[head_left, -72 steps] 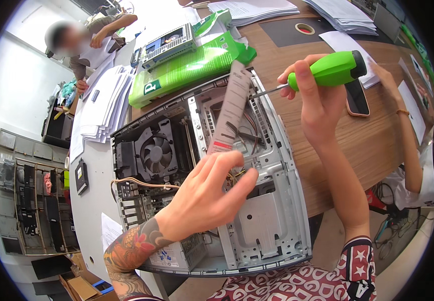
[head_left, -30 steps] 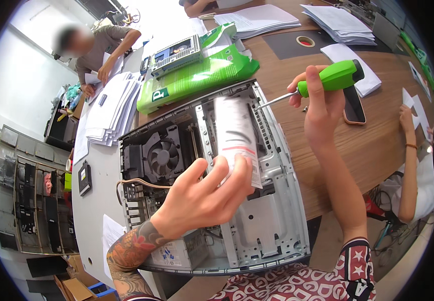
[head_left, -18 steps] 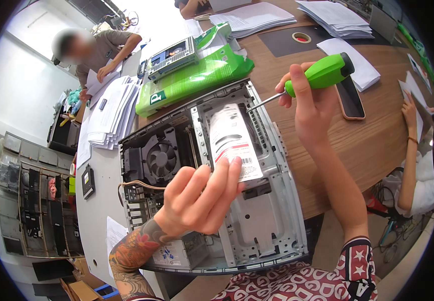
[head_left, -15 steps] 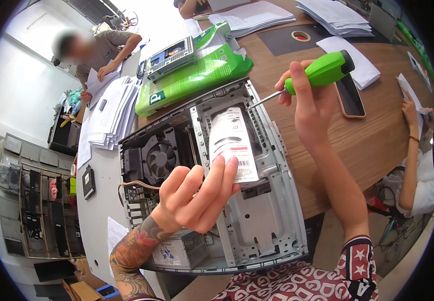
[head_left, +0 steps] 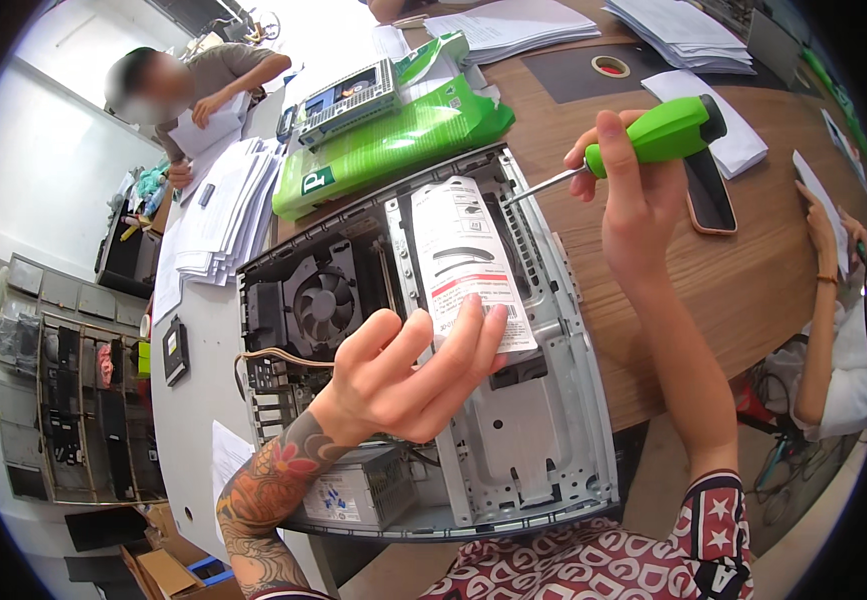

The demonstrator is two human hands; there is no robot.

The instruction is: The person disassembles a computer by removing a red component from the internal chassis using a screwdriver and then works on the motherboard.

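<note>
Head view. Open PC case (head_left: 543, 440) lying on side on wood surface (head_left: 753, 290), near edge, interior facing up. Inside: fan (head_left: 325, 305) w/ heatsink at left, PSU (head_left: 358, 490) at lower left, metal drive cage (head_left: 528, 450) at right.

Drive (head_left: 468, 255) w/ white label seated in cage, upper centre of case, lying flat.

Left hand (head_left: 403, 385): fingers spread apart, not gripping; fingertips (head_left: 473, 310) resting on lower edge of drive label. Palm above case middle. Tattooed forearm entering from lower left.

Right hand (head_left: 638, 195): grip closed around green handle of screwdriver (head_left: 643, 140). Shaft angled down-left, tip at upper right edge of drive, beside case wall. Tip contact w/ screw: can't tell.

Phone (head_left: 708, 195) flat on surface just right of right hand, partly hidden by it. Green packet (head_left: 393, 145) lying just beyond case, touching or nearly touching its far wall. Small boxed part (head_left: 348, 100) behind packet. Paper stacks (head_left: 228, 210) left of packet; more papers (head_left: 513, 20) at far end. Tape roll (head_left: 610, 66) on dark mat, far side.

Other person (head_left: 203, 80) at upper left, handling papers. Second person's arm (head_left: 828, 260) at right edge. Parts rack (head_left: 83, 400) on floor at left.
</note>
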